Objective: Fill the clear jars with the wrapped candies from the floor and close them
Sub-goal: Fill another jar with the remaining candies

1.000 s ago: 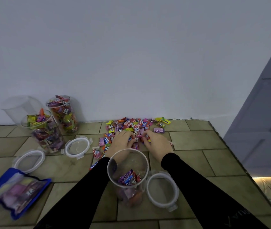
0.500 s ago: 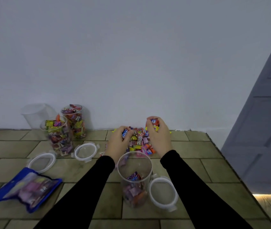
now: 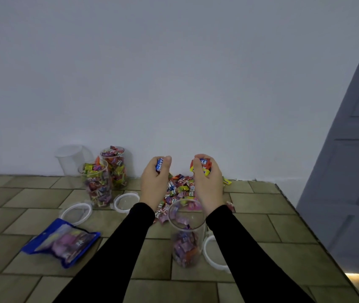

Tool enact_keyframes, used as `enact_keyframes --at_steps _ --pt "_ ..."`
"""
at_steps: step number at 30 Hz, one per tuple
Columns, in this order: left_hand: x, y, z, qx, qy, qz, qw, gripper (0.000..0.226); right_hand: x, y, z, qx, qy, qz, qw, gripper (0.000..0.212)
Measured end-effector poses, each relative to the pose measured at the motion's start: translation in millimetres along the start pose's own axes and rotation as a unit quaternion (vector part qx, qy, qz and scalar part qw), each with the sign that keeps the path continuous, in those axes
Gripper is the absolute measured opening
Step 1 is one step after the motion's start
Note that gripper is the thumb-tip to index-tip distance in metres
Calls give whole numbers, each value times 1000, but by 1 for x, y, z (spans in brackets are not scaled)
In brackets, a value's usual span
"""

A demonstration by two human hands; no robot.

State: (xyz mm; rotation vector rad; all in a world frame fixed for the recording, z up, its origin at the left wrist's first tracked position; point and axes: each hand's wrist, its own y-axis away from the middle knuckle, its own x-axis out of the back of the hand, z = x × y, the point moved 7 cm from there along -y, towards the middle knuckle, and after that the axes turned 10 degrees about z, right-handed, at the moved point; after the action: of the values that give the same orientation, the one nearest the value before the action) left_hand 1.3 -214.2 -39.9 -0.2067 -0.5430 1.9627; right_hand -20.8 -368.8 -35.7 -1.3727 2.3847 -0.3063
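Open jar (image 3: 186, 232) nearest, part-filled, its lid (image 3: 214, 252) touching at right. Both hands raised beyond it: left hand (image 3: 155, 182) fingers curled round blue-wrapped candies, right hand (image 3: 207, 184) clutching a fuller bunch. Risk: overfull right fist sheds pieces past the narrow rim; a sleeve could tip the jar. Candy pile (image 3: 178, 189) sits at the floor's wall edge. Tan tile floor (image 3: 261, 215), plain wall, grey door right.

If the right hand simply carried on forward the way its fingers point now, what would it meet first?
Most likely the white wall. The right hand, gripping a bunch of wrapped candies, is raised above the candy pile and points toward the wall. Nothing shows between them, though depth is unclear.
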Motion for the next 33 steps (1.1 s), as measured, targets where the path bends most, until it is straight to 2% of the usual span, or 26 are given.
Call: enact_keyframes --at_steps 7,12,16,21,28,33 --pt "7 32 23 22 111 21 993 36 6 10 6 -41 -35 34 998 7" --pt "5 49 11 47 104 16 993 34 4 16 21 -95 -57 47 993 19" --pt "3 53 8 59 98 11 993 35 12 17 24 -133 -77 71 986 7" --pt "-2 53 5 80 119 -6 990 40 17 16 28 -167 -115 70 977 8" --pt "-2 54 7 94 226 -36 969 12 14 17 28 -161 -101 60 980 9" --pt "1 57 6 90 272 -59 956 12 14 17 29 -151 -87 59 983 9"
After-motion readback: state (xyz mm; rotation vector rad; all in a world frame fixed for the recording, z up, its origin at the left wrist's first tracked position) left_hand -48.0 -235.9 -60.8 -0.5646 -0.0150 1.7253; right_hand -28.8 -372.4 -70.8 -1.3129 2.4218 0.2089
